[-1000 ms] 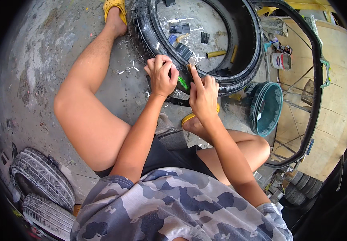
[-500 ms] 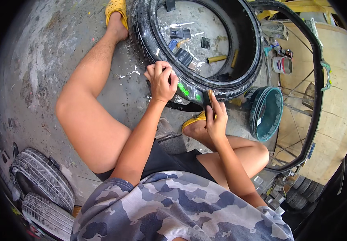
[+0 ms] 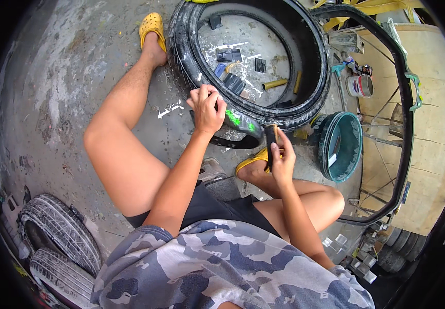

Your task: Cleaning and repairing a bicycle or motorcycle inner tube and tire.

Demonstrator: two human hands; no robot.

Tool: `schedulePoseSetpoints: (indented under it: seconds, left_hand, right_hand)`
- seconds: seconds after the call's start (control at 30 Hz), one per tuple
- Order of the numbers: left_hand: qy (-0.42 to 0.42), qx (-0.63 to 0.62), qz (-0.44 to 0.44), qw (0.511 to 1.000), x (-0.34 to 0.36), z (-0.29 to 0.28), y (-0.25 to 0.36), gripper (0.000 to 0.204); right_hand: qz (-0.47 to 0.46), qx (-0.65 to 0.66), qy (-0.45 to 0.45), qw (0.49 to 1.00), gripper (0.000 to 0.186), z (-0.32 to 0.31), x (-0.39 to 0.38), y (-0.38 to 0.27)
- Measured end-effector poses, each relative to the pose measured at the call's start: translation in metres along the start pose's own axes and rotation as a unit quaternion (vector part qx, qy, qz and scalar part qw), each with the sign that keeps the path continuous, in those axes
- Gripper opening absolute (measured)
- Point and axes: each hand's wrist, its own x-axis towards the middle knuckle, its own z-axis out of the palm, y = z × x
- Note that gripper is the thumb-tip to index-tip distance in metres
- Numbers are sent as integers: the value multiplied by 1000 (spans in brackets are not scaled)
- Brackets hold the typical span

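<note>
A dark, glossy curved panel (image 3: pixel 242 124) with bright green patches leans against the near side of a large black tire (image 3: pixel 305 114) lying flat. My left hand (image 3: pixel 208 109) is closed over the panel's left part, its fingers curled and partly hidden. To the right, my right hand (image 3: pixel 283 158) grips a flat black block (image 3: pixel 270 143) with a tan edge showing near its top. The block stands upright just off the panel's right end, apart from it or barely touching; I cannot tell which.
Black scraps (image 3: pixel 234 83) and tan tubes (image 3: pixel 275 84) lie inside the tire. At right are a teal bucket (image 3: pixel 358 149), a small white pail (image 3: pixel 360 86), a black frame (image 3: pixel 406 129) and a plywood sheet (image 3: pixel 436 134). Dusty tires (image 3: pixel 60 232) stand at lower left.
My right hand has drawn the block back from the panel's right end, slightly down and right. My left hand keeps its hold. The whole view has shifted a little.
</note>
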Motion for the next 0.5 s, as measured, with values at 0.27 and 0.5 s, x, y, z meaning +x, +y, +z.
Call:
schedulePoseSetpoints:
  seconds: [0.27, 0.5]
  left_hand:
    - [-66, -25, -60, 996, 39, 6, 45, 27]
    - [-189, 126, -138, 964, 59, 16, 55, 41]
  right_hand:
    - [85, 91, 122, 985, 46, -14, 3, 4]
    - [-103, -62, 216, 969, 44, 30, 32, 1]
